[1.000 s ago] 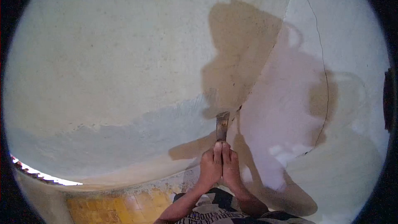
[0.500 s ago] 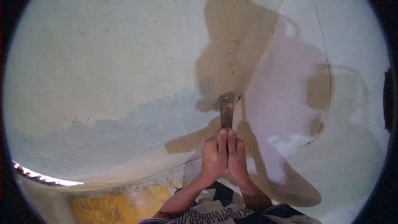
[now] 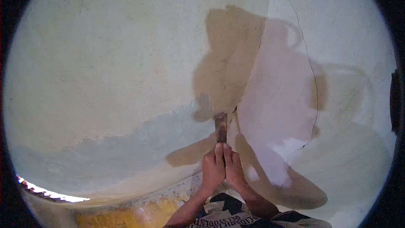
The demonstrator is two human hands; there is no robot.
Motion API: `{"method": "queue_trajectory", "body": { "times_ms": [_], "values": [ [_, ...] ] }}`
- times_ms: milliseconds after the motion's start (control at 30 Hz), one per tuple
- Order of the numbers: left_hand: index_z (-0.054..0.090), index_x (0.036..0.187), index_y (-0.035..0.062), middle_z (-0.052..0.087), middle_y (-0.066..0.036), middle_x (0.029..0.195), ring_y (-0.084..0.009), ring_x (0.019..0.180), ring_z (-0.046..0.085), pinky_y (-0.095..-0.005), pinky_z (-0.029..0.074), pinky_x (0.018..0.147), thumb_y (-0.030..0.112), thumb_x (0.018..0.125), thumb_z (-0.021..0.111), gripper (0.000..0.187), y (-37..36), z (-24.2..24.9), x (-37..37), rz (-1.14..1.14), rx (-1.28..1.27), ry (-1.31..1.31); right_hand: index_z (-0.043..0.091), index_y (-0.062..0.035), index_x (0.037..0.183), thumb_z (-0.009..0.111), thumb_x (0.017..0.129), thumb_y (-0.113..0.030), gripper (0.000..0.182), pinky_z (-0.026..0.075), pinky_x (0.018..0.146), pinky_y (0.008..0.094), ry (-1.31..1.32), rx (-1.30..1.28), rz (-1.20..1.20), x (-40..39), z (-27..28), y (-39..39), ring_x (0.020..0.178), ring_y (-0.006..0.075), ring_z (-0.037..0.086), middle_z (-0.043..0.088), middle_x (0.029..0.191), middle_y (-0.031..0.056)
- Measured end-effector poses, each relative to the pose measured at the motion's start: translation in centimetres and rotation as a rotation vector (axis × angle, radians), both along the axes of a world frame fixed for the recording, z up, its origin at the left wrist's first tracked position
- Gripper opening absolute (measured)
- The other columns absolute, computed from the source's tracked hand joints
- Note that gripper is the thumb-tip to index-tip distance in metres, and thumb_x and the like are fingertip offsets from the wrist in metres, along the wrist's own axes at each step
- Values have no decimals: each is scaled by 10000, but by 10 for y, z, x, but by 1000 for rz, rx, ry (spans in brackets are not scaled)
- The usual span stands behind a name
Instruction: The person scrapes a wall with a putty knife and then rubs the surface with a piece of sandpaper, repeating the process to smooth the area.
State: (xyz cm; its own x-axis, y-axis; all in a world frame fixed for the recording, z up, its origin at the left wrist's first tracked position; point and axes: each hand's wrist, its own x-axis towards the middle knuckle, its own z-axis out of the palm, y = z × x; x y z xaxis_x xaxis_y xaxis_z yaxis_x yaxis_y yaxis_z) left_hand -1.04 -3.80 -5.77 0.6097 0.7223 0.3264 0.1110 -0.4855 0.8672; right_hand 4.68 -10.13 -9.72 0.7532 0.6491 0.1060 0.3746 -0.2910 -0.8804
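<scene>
Both of my hands are closed side by side on a scraper [image 3: 220, 129], thumbs lying along it and pointing up the wall. My left hand [image 3: 213, 166] is on its left side and my right hand [image 3: 232, 164] on its right. The scraper's flat, worn, brownish metal blade reaches up from my thumbs, its top edge right at the wall [image 3: 105, 71]. The handle is hidden inside my hands. Around the blade's tip runs the border between a paler, cream upper coat and a bluish-grey patch [image 3: 126, 137] lower down. A small dark chip [image 3: 235, 109] shows at the corner just right of the blade.
A wall corner runs upward right of the blade, and a long crack [image 3: 313, 71] curves down the right-hand wall. My shadow falls across both walls. Yellow floor tiles [image 3: 122, 219] appear at the lower left, near a bright gap [image 3: 55, 195]. A dark object [image 3: 394, 101] is at the right edge.
My hands and the scraper have moved down and slightly left in view, the blade now lower against the bluish-grey patch. The view has shifted too, with the crack and corner further left.
</scene>
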Motion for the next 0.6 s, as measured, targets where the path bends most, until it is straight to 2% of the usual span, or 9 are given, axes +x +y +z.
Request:
{"method": "queue_trajectory", "body": {
  "times_ms": [67,167,233,267,300,367,467,567,600],
  "values": [
    [602,922,-17,608,-274,768,-456,754,617,-488,475,649,291,1013,361,402,1,25,0,-26,-42,-57,530,20,1177,324,1016,-470,555,421,812,452,151,-45,-50,-2,42,1,909,400,548,550,955,255],
    [616,939,-5,620,-268,790,-458,777,617,-490,477,667,304,1010,366,404,1,13,3,-44,-238,103,535,20,1158,298,1011,-506,596,422,814,450,148,-10,-48,0,44,-4,900,405,546,550,940,250],
    [622,952,1,622,-271,804,-462,786,611,-493,476,678,309,1009,364,405,-7,-25,-1,28,-38,88,533,22,1156,307,1007,-510,597,420,814,452,29,-35,-41,-6,8,-8,919,403,547,554,967,252],
    [625,959,5,623,-273,812,-464,790,608,-495,476,683,312,1009,364,406,-6,-35,0,61,75,75,536,25,1148,312,1005,-514,601,421,814,451,30,-32,-43,-5,7,-4,923,393,551,558,971,252],
    [628,961,6,623,-273,810,-466,791,607,-496,476,682,311,1008,365,405,0,-22,1,50,27,73,540,27,1140,317,1003,-518,605,421,814,449,30,-29,-45,-4,8,1,927,384,555,563,976,252],
    [633,965,10,623,-275,808,-471,794,603,-498,476,680,311,1007,369,403,1,5,-4,18,-107,102,557,35,1109,328,997,-531,621,424,814,442,194,-57,-56,-6,24,0,924,348,569,575,965,249],
    [643,967,18,625,-278,814,-467,808,607,-503,477,683,308,1001,378,395,12,25,8,-55,-201,42,582,46,1049,332,1005,-509,611,430,812,426,87,4,-38,7,25,2,903,290,573,588,908,237],
    [646,982,28,630,-270,807,-462,801,612,-509,478,682,317,998,374,398,8,0,2,-31,-243,44,603,57,973,332,1013,-485,607,433,802,411,265,89,-77,-3,29,8,868,239,568,589,826,212],
    [646,987,30,631,-269,808,-463,798,611,-510,479,682,325,998,371,403,9,-4,0,-43,-235,81,589,60,1014,338,1013,-474,590,432,810,417,205,65,-68,-5,18,6,878,256,567,589,864,223]
  ]
}}
